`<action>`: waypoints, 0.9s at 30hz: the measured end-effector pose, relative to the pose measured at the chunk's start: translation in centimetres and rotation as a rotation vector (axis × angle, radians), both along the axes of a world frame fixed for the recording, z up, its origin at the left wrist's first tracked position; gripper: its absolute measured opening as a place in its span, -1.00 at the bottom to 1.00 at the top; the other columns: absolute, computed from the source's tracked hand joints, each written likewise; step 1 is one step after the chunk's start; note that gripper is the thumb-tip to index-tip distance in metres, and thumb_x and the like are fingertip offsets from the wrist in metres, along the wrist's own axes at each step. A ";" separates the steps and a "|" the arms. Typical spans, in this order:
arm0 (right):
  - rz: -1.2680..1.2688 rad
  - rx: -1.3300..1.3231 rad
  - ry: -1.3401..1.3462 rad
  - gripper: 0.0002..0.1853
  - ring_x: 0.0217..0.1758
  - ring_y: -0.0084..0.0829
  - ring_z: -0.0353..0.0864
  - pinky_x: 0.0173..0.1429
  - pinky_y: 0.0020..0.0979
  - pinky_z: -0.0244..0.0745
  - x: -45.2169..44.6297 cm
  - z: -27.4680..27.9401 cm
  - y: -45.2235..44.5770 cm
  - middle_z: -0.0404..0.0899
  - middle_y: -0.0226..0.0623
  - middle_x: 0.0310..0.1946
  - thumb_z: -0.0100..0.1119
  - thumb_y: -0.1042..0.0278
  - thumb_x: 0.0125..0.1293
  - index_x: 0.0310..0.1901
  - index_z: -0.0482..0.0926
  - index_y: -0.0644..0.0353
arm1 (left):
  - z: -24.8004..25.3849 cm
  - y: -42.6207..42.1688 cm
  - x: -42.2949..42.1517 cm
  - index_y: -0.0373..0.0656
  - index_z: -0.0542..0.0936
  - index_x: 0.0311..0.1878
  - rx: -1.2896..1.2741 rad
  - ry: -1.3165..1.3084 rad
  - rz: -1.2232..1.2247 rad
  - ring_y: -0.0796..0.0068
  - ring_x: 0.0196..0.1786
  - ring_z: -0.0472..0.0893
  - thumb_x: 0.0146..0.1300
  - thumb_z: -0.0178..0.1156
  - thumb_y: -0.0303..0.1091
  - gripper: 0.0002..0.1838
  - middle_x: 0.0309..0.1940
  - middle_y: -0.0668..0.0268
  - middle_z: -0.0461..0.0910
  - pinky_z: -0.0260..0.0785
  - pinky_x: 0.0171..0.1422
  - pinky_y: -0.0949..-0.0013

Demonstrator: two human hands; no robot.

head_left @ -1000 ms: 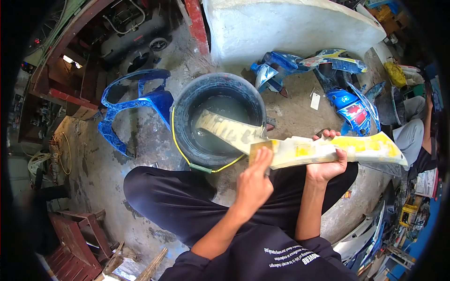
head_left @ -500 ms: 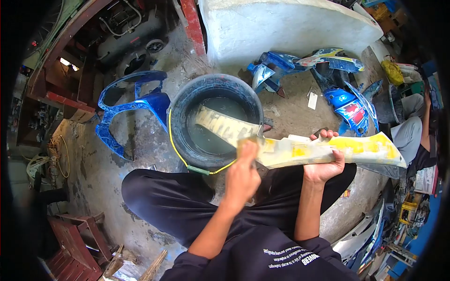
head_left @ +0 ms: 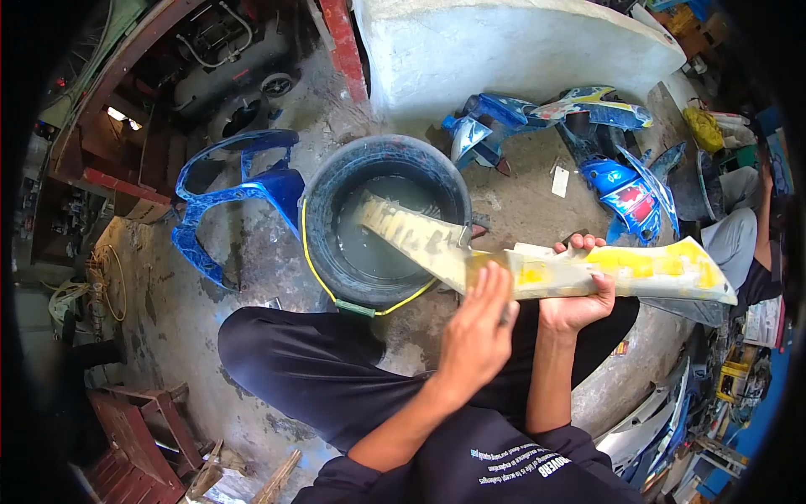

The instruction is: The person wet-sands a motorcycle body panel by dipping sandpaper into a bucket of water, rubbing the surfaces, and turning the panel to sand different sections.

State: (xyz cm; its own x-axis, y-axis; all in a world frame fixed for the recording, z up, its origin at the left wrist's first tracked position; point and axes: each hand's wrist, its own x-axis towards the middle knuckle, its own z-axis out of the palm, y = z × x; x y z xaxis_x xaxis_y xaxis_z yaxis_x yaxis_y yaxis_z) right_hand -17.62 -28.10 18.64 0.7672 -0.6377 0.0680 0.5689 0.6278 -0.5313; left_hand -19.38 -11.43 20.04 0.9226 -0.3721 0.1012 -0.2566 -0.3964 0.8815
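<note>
A long motorcycle body panel (head_left: 646, 267), sanded to patchy white, cream and yellow, lies across my lap, its left end over the bucket (head_left: 323, 265). My right hand (head_left: 578, 294) grips its middle from below, thumb on the near side, fingertips over the far edge. My left hand (head_left: 480, 332) presses what looks like a brownish piece of sandpaper (head_left: 480, 262) onto the panel near the bucket rim; motion blurs it. Cloudy water (head_left: 357, 252) stands in the dark bucket, which has a yellow handle with a green grip.
A blue fairing frame (head_left: 281, 189) lies left of the bucket. More blue panels (head_left: 495, 118) and a red-and-blue panel (head_left: 630, 197) lie beyond it. A white wall (head_left: 504, 59) stands ahead. At right sits another person (head_left: 735, 239). A red wooden stool (head_left: 138, 445) is at lower left.
My left hand has slid right along the panel with the sandpaper, and its fingers now lie straighter. The panel has shifted slightly right, still held in my right hand.
</note>
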 end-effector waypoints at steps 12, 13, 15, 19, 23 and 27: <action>-0.044 -0.010 -0.003 -0.46 0.18 -0.24 0.47 0.36 -0.16 0.35 -0.1 0.3 1.3 0.50 -0.22 -0.02 0.16 0.29 0.09 0.16 0.43 0.21 | -0.5 -0.1 2.6 -0.45 0.52 0.36 -0.043 0.092 0.235 -0.12 0.49 0.46 0.56 0.06 -0.35 -0.55 0.35 -0.26 0.51 0.28 0.60 0.13; -0.049 -0.009 -0.004 -0.46 0.18 -0.24 0.47 0.36 -0.16 0.35 -0.3 0.3 1.2 0.50 -0.22 -0.02 0.16 0.29 0.09 0.16 0.43 0.21 | -1.0 -0.5 3.1 -0.43 0.53 0.37 -0.015 0.101 0.260 -0.14 0.51 0.43 0.55 0.07 -0.37 -0.56 0.38 -0.25 0.48 0.28 0.60 0.12; -0.046 0.013 -0.028 -0.46 0.18 -0.23 0.47 0.37 -0.15 0.34 0.1 0.3 1.2 0.50 -0.22 -0.03 0.15 0.29 0.09 0.16 0.43 0.21 | 0.2 -1.4 1.1 -0.40 0.52 0.39 0.001 -0.008 0.163 -0.13 0.54 0.40 0.53 0.09 -0.39 -0.55 0.41 -0.24 0.46 0.27 0.60 0.12; -0.032 -0.006 -0.036 -0.45 0.18 -0.23 0.48 0.35 -0.14 0.36 -0.1 0.4 0.7 0.50 -0.21 -0.02 0.16 0.27 0.09 0.16 0.43 0.21 | 0.9 -1.3 1.2 -0.44 0.54 0.36 -0.098 0.053 0.141 -0.16 0.54 0.38 0.54 0.09 -0.37 -0.56 0.40 -0.25 0.47 0.27 0.60 0.09; -0.037 0.028 -0.020 -0.47 0.18 -0.23 0.48 0.34 -0.14 0.37 -0.1 0.2 1.0 0.51 -0.22 -0.02 0.14 0.28 0.09 0.15 0.43 0.21 | 0.7 -2.0 1.0 -0.40 0.50 0.41 -0.008 -0.002 0.143 -0.18 0.52 0.40 0.50 0.12 -0.38 -0.51 0.42 -0.21 0.45 0.32 0.57 0.04; -0.030 0.006 -0.024 -0.47 0.17 -0.25 0.48 0.34 -0.14 0.38 -0.3 0.3 0.5 0.50 -0.22 -0.02 0.15 0.28 0.09 0.15 0.43 0.21 | 0.0 -1.5 2.0 -0.38 0.49 0.43 -0.007 0.039 0.194 -0.12 0.52 0.42 0.46 0.14 -0.42 -0.49 0.42 -0.22 0.46 0.34 0.56 0.04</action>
